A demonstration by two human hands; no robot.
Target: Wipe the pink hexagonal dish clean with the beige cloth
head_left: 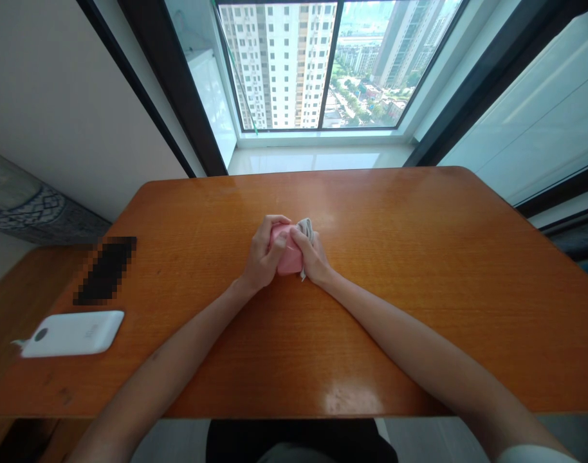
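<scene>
Over the middle of the wooden table [381, 308], a small pink case-like object [290, 262] with rounded corners is between my two hands. My left hand [262, 257] wraps its left side, with the thumb across its face. On the other side, my right hand [315, 258] is closed round a bunched grey cloth [305, 226], and its thumb presses on the pink object. Part of the cloth sticks out above the right hand and a tip hangs below. Fingers hide much of the pink object, so its exact kind cannot be made out.
A white flat device [74, 334] with a round dark spot lies at the table's left front. Behind it is a dark pixelated patch [105, 270]. A window [327, 71] stands beyond the far edge. A wooden bench-like surface [38, 276] adjoins the left side.
</scene>
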